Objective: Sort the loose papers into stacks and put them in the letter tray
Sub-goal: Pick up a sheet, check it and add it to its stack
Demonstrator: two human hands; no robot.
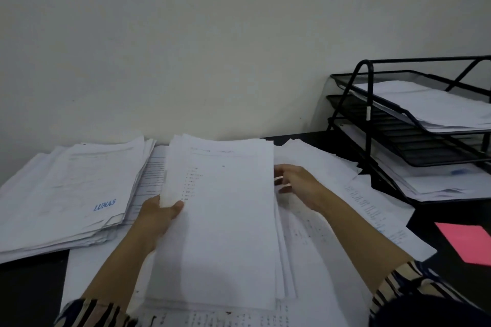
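A stack of white printed papers (pixel 225 220) lies in front of me on the desk. My left hand (pixel 156 216) grips its left edge, thumb on top of the curled-up sheets. My right hand (pixel 297 184) is at the stack's right edge, its fingers bent toward the paper; whether they hold it is unclear. A second thick pile (pixel 66 194) with a blue "LUNAS" stamp sits to the left. More loose sheets (pixel 358 210) spread out under my right arm. The black three-tier letter tray (pixel 368 114) stands at the right, with papers in its top and bottom tiers.
A pink sheet (pixel 467 244) lies on the dark desk at the right edge. A plain pale wall (pixel 186 48) rises right behind the desk. Printed sheets also lie along the near edge under the central stack.
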